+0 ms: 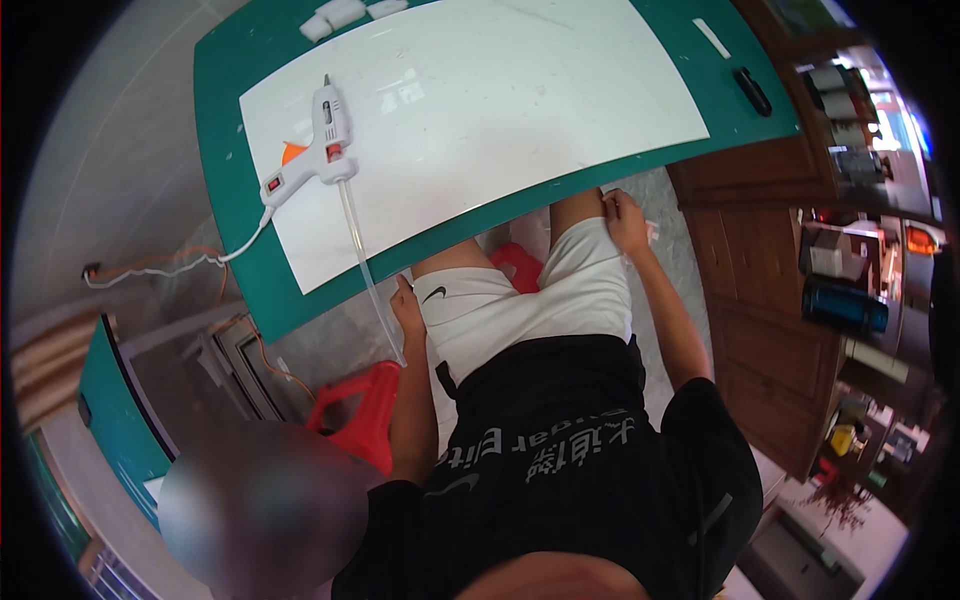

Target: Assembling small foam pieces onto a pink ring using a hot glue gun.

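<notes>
Both my hands are down at my thighs, below the near edge of the green table (470,215). My left hand (407,308) is beside the left leg of my white shorts (500,310), its fingers curled; whatever they may hold is hidden. My right hand (626,222) has its fingers bent against the right thigh, at the hem of the shorts. On a white sheet (520,100) covering much of the table lies a white hot glue gun (325,145) with an orange trigger, its nozzle pointing away. A long clear glue stick (365,260) runs out of its back, past the table edge near my left hand.
White pieces (345,12) lie at the far left of the table. A white strip (712,38) and a black elongated object (752,92) are at the right. The gun's cord (245,245) hangs off the left side. Below stands a red stool (365,415); brown cabinets (755,260) line the right.
</notes>
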{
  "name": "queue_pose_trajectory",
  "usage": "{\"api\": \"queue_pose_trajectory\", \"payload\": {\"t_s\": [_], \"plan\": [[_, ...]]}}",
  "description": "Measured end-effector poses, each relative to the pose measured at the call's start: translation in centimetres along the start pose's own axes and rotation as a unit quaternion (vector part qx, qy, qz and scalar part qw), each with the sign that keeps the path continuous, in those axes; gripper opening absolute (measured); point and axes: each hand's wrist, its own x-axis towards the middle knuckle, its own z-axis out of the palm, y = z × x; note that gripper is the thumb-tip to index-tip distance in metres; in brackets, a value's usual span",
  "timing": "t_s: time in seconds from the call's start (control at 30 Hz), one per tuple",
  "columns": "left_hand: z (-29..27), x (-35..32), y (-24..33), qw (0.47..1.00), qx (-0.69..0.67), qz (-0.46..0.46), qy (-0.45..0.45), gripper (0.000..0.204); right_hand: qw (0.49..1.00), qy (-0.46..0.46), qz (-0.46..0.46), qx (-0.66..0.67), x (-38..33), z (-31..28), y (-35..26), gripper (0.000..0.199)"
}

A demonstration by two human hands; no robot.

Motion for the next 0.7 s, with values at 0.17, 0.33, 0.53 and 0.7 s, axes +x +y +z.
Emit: {"api": "queue_pose_trajectory", "payload": {"t_s": [0.17, 0.33, 0.53, 0.7], "plan": [[1.1, -0.1, 0.1, 0.999, 0.018, -0.022, 0.027, 0.063, 0.980, -0.137, -0.079, 0.117, -1.4, 3.5, -7.6, 0.016], [2.3, 0.5, -1.2, 0.999, -0.020, -0.021, 0.022, 0.062, 0.927, -0.315, -0.107, 0.170, -3.5, 6.1, -8.6, 0.021], [1.5, 0.9, -2.2, 0.998, 0.060, 0.026, 0.018, 0.060, 0.873, -0.404, -0.079, 0.260, -4.2, 8.3, -6.2, 0.027], [1.7, -1.3, 0.8, 0.993, -0.024, -0.115, -0.026, 0.057, 0.860, -0.418, -0.098, 0.277, -5.6, 13.0, -4.8, 0.025]]}}
